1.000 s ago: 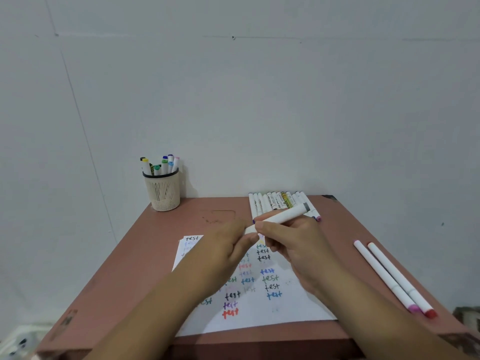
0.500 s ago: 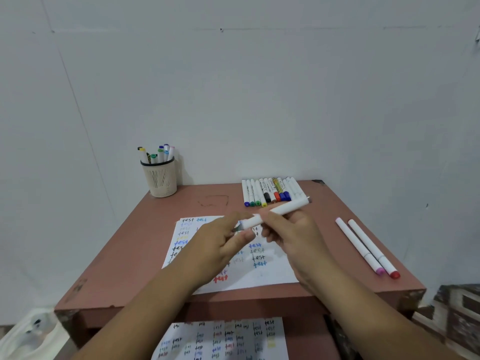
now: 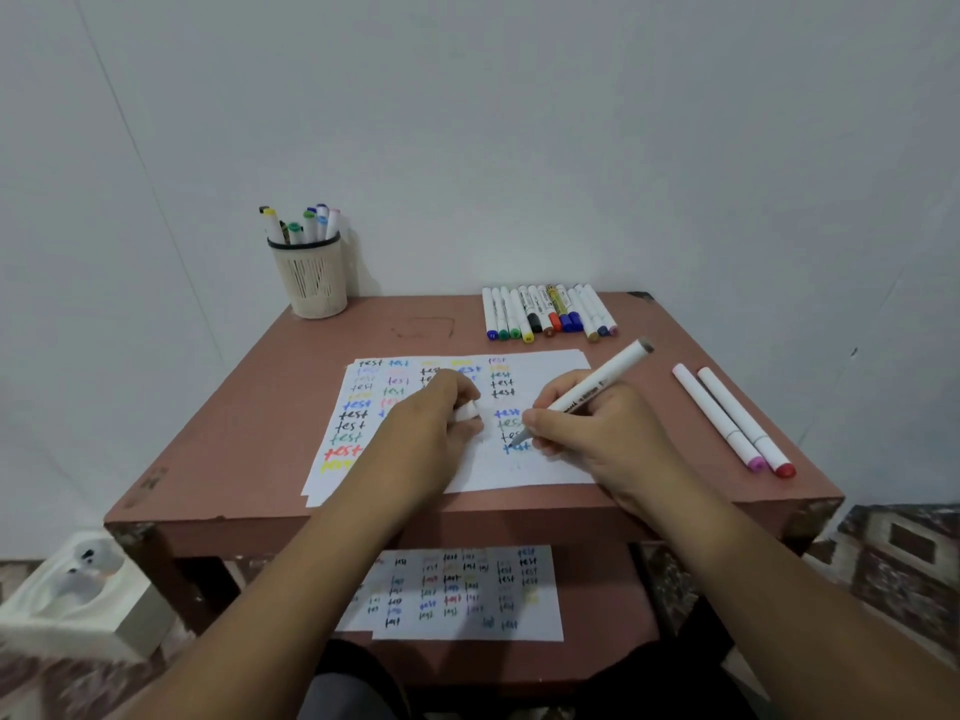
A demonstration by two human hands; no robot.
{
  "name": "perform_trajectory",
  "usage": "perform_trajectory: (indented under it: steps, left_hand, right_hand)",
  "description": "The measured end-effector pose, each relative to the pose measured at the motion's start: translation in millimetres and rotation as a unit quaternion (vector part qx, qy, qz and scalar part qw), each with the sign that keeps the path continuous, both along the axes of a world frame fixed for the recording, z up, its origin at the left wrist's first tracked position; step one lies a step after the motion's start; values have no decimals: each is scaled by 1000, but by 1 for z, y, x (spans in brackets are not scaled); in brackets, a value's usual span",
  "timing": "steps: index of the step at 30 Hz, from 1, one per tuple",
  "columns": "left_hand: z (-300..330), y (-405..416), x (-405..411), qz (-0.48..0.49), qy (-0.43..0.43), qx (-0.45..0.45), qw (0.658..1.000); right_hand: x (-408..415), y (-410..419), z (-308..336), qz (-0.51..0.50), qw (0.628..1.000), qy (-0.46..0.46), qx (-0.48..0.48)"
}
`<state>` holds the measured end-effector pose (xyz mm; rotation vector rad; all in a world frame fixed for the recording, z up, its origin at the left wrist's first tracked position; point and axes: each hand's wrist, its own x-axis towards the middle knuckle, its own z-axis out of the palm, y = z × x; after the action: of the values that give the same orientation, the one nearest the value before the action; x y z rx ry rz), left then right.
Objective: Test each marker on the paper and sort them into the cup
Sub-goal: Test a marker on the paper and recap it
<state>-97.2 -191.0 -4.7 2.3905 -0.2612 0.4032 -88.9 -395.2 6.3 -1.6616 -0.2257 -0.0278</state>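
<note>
My right hand grips a white marker with a grey end cap, its bare tip down on the paper among coloured "test" words. My left hand rests on the paper and pinches the marker's white cap. A beige mesh cup at the table's back left holds several markers. A row of several capped markers lies at the back right. Two more white markers, one pink-tipped and one red-tipped, lie at the right.
The small reddish-brown table stands against a white wall. Another written sheet lies on the shelf below the tabletop. A white box-like object sits on the floor at the left.
The cap has come off the marker and stays in my left hand. My right hand turned the marker and lowered its tip onto the paper. The view tilted down, showing the lower shelf.
</note>
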Motion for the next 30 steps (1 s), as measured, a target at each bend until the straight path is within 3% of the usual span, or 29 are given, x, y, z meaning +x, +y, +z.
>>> perform_trajectory:
  steps: [10,30]
  left_hand:
    - [2,0,0,-5,-14,25,1000]
    - [1,2,-2,-4,-3,6,1000]
  right_hand:
    - [-5,3,-1,-8,989,-45,-143]
    - [-7,3,2,-34,989,-47,-138]
